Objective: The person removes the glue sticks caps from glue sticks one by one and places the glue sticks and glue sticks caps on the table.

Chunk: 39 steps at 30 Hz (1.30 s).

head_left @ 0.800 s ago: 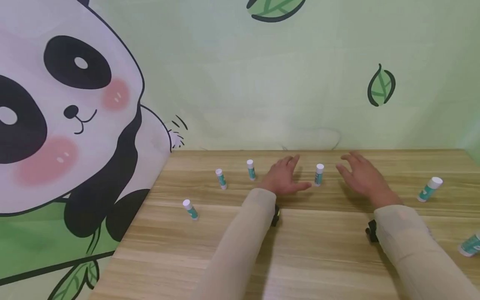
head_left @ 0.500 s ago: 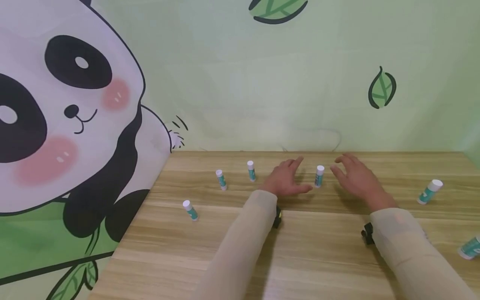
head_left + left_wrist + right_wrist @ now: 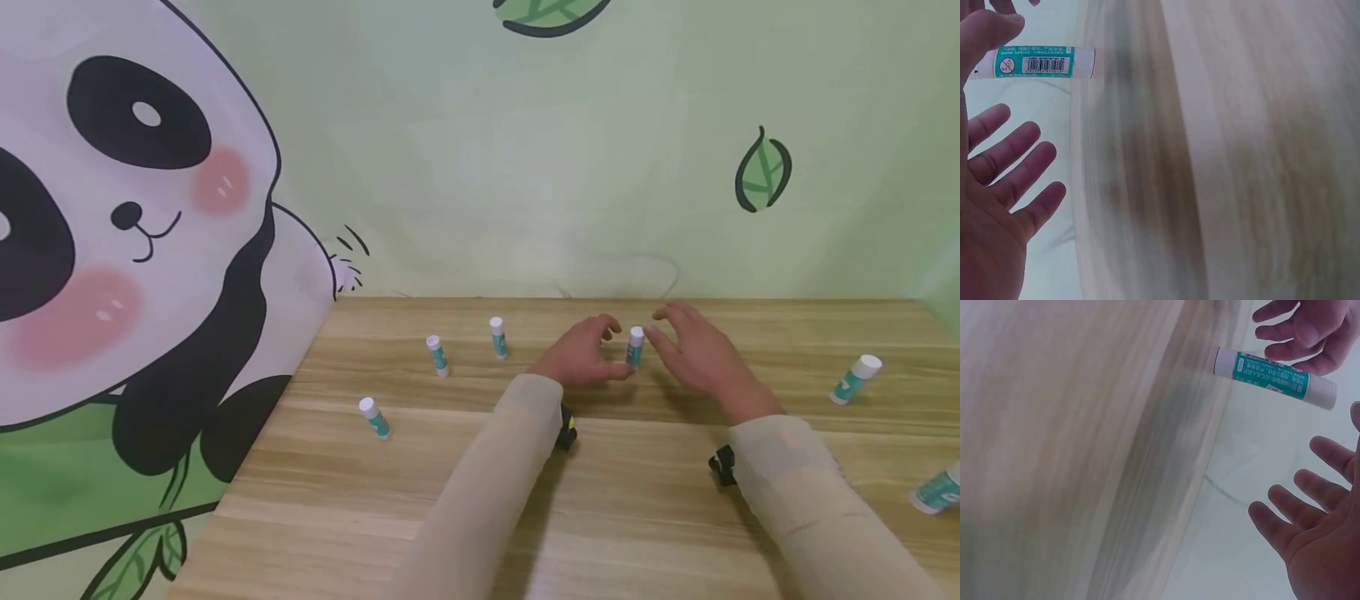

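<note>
A white-capped glue stick (image 3: 635,347) with a teal label stands upright on the table between both hands. My left hand (image 3: 585,352) is at its left side, with the thumb close to the stick; whether it touches cannot be told. To its right, my right hand (image 3: 699,352) has its thumb and index finger near the cap. The left wrist view shows the glue stick (image 3: 1044,62) with its barcode, and the left hand (image 3: 994,225) with spread fingers. In the right wrist view the right hand (image 3: 1329,544) also has spread fingers, apart from the glue stick (image 3: 1272,376).
Three more glue sticks stand to the left: one nearer (image 3: 374,417), one farther (image 3: 437,356) and one at the back (image 3: 498,337). On the right are another glue stick (image 3: 855,380) and one cut by the frame edge (image 3: 937,490). A panda-printed backdrop (image 3: 480,167) borders the wooden table (image 3: 637,517).
Both hands have moved closer to the middle glue stick, the left hand rightward and the right hand leftward. The left fingers have bent a little. The glue sticks keep their places.
</note>
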Motion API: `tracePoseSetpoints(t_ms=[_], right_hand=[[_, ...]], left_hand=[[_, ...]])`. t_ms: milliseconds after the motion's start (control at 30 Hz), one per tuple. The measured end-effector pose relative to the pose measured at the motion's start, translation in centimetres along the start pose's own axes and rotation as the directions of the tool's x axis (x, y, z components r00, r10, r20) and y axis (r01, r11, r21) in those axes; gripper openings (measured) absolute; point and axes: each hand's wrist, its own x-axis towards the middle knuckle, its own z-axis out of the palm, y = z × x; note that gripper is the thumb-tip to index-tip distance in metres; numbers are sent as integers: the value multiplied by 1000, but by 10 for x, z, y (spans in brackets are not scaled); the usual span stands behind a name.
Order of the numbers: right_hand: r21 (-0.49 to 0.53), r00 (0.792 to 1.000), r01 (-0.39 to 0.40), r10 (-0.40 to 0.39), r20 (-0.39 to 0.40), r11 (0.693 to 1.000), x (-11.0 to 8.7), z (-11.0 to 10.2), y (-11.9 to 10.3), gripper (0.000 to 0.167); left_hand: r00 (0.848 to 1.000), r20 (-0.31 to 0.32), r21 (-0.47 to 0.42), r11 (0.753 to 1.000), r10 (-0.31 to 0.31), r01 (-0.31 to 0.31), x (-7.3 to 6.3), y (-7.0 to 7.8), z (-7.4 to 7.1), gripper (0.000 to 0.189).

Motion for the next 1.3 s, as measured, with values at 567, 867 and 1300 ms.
tracePoseSetpoints(t_ms=[567,867,1300], right_hand=[[13,1000,17,-18,10,1000,1,4,-9,60],[6,999,41,-41,5,999,4,8,-14,57],[-7,998,63,-64,-7,998,6,15,-14,46]], left_hand=[[1000,11,-124,992,-20,21,6,9,0,47],[1000,14,-113,994,-13,15,12,11,5,36],[999,15,-89,995,-45,46,20,16,11,34]])
